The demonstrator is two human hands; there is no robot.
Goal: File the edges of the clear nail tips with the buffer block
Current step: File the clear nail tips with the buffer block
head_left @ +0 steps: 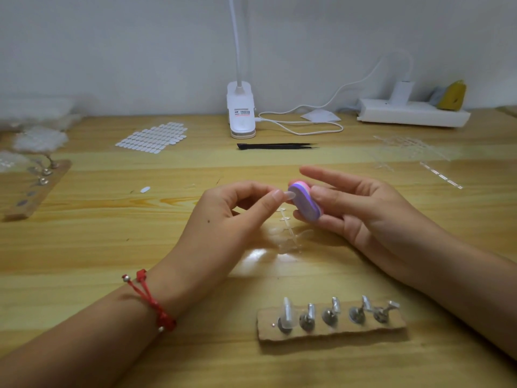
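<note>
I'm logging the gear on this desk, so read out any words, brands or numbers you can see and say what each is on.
The white clip lamp base carries a label: rows of black and red print, too small and blurred to read.
Nothing else bears readable text: the buffer block, clear nail tip, power strip and cardboard stand show none.

The only print I can spot is a small sticker [242,112] on the front of the white clip lamp [241,125], with dark characters over a red line. It is too small and blurred to read.
</note>
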